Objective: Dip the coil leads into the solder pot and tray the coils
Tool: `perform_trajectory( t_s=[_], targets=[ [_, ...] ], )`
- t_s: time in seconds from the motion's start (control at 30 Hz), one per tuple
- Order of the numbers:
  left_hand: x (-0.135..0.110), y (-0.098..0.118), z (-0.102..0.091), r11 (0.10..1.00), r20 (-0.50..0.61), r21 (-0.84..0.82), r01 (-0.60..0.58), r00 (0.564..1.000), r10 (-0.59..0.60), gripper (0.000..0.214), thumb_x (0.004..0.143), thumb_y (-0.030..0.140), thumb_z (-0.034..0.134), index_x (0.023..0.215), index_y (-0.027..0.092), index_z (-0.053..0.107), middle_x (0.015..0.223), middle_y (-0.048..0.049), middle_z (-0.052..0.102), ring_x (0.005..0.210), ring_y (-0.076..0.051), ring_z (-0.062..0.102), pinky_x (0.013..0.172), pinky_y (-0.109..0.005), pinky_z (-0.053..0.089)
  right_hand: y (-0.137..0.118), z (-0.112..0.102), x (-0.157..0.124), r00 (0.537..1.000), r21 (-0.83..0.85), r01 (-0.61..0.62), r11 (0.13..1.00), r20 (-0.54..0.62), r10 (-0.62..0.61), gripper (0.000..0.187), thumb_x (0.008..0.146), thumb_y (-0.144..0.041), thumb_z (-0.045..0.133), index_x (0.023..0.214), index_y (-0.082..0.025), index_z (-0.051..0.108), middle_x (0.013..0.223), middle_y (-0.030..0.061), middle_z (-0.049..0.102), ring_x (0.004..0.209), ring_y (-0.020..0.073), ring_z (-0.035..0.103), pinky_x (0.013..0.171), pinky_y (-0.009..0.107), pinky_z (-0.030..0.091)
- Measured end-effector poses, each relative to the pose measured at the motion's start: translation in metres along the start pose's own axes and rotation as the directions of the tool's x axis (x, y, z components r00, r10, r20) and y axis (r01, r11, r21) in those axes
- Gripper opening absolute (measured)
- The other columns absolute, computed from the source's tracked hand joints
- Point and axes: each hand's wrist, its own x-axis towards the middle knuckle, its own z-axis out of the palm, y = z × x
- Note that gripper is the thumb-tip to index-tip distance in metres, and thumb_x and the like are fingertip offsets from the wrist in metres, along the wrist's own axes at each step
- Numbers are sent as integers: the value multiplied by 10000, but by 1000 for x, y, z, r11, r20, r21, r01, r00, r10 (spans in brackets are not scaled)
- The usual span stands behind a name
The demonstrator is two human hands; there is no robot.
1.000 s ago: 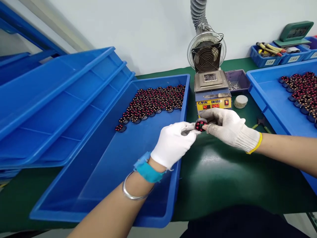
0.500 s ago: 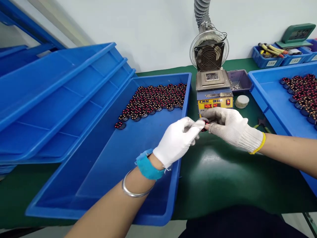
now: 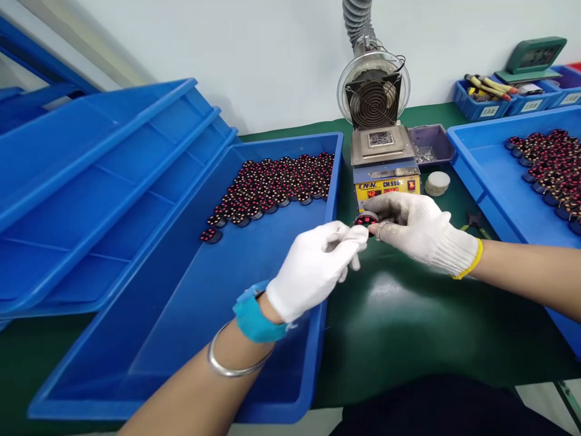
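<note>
Held in the yellow-cuffed, white-knit-gloved right hand point(image 3: 416, 235), before the yellow-fronted metal machine point(image 3: 385, 173): round black-and-red component point(image 3: 365, 220). At its near edge: smooth-white-gloved left hand point(image 3: 319, 261), fingertips point(image 3: 356, 234) drawn narrow, grip unclear. Support firmly from the right; touch only lightly from the left.

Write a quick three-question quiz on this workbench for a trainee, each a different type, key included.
1. True or false: the left hand and the right hand meet at one round black part.
2. The white round block stands: A) in a tray; B) on the green tabletop; C) on the clock.
3. Complete: a ribbed grey ____ rises above the fan.

Key: 1 true; 2 B; 3 hose.
</note>
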Motion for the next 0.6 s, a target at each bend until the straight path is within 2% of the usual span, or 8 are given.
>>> perform_trajectory(
  t_s=[0.07, 0.1, 0.13, 0.2, 0.27, 0.4, 0.5, 0.6],
  targets=[
    [-5, 5, -9, 994, 110, -105, 24, 994, -13, 343, 756, 491, 670, 619, 186, 593, 460, -3, 568, 358, -111, 460, 341, -233, 318, -2, -1, 1, 999, -9, -16, 1000, -32, 15, 298, 731, -163, 678, 1029, -166, 677, 1004, 39, 724, 873, 148, 683, 793, 267, 567],
    [-7, 7, -13, 988, 117, -155, 24, 993, -6, 371, 735, 522, 676, 597, 189, 589, 433, -5, 548, 350, -116, 452, 330, -236, 303, -3, -2, 1, 999, -6, -15, 1000, -41, 15, 290, 730, -158, 678, 1020, -167, 680, 996, 36, 725, 874, 147, 683, 793, 264, 566],
    [-7, 7, -16, 981, 68, -192, 8, 998, 5, 411, 732, 564, 660, 584, 189, 586, 420, -6, 532, 348, -116, 444, 327, -236, 293, -3, -2, 2, 999, 1, -10, 1000, -48, 10, 282, 731, -155, 676, 1012, -166, 681, 986, 33, 726, 871, 145, 683, 792, 262, 565],
    [-4, 3, -16, 979, -117, -198, -46, 993, 23, 484, 761, 645, 585, 626, 180, 604, 456, -10, 543, 364, -106, 444, 337, -232, 292, -4, -2, 2, 999, 11, -1, 1000, -49, 1, 283, 730, -155, 677, 1014, -162, 680, 984, 34, 725, 868, 144, 682, 791, 262, 564],
    [2, -2, -10, 993, -196, -107, -43, 980, 21, 517, 791, 670, 539, 687, 169, 614, 528, -18, 584, 397, -102, 478, 357, -229, 316, -4, -1, 1, 999, 14, -4, 1000, -40, 4, 299, 729, -158, 678, 1028, -161, 674, 997, 39, 724, 862, 145, 682, 784, 264, 566],
    [4, -6, 6, 996, -155, 87, 33, 988, -19, 452, 831, 584, 572, 646, 172, 581, 523, 3, 581, 419, -97, 495, 410, -229, 367, -1, 3, 0, 1000, -9, -14, 1000, -10, 14, 310, 738, -165, 667, 1048, -161, 668, 1004, 44, 724, 853, 142, 684, 781, 268, 569],
    [-2, -1, 8, 987, -149, 155, -36, 987, 60, 423, 856, 531, 561, 617, 182, 590, 506, 19, 559, 417, -95, 470, 426, -237, 369, 3, 2, 1, 1000, -57, 8, 998, -26, -9, 285, 745, -187, 665, 1029, -163, 675, 1011, 42, 724, 879, 148, 684, 805, 275, 566],
    [-6, 1, 5, 968, -129, 223, -116, 981, 147, 433, 856, 515, 558, 572, 189, 557, 478, 30, 525, 420, -96, 445, 438, -243, 356, 2, -10, 10, 995, -143, 62, 988, -70, -73, 297, 755, -198, 660, 1050, -165, 673, 1022, 39, 722, 917, 164, 680, 841, 297, 559]
  ],
)
